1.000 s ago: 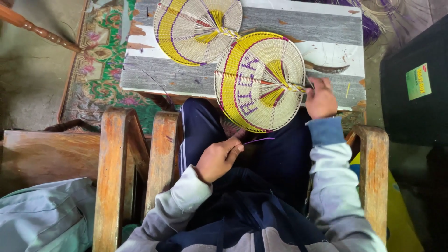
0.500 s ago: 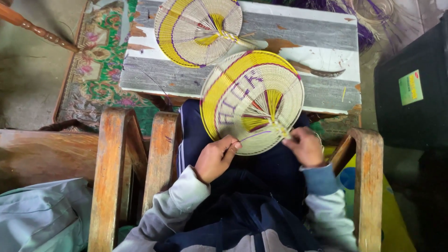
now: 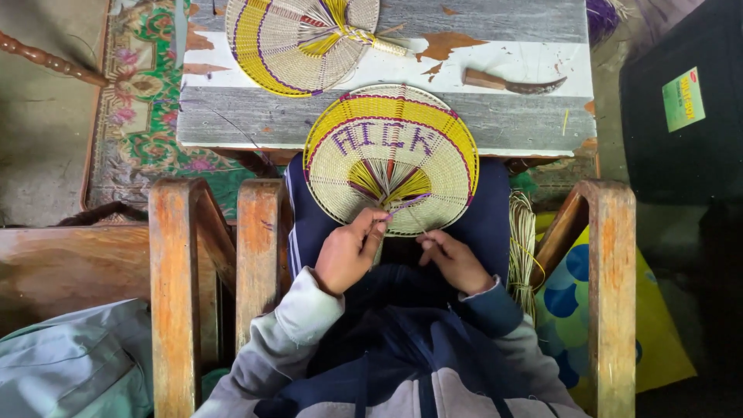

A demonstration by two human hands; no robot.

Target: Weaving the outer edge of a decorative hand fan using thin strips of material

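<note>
L hand [image 3: 348, 255] pinches a thin purple strand at the base of the round woven fan [image 3: 391, 159], straw w/ yellow & purple bands, lying on the lap, top edge over the table [image 3: 232, 128]. R hand [image 3: 457, 262] curled near the base, grip can't tell. Vs 0.5 s ago: fan now flat, centred. Second fan [image 3: 298, 39] & knife [image 3: 511, 81] on peeling grey-white boards; worn wood chair arms, patterned rug.

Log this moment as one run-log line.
left hand: pinching strands at woven fan base | right hand: by base, grip unclear | second fan, knife: on table
</note>
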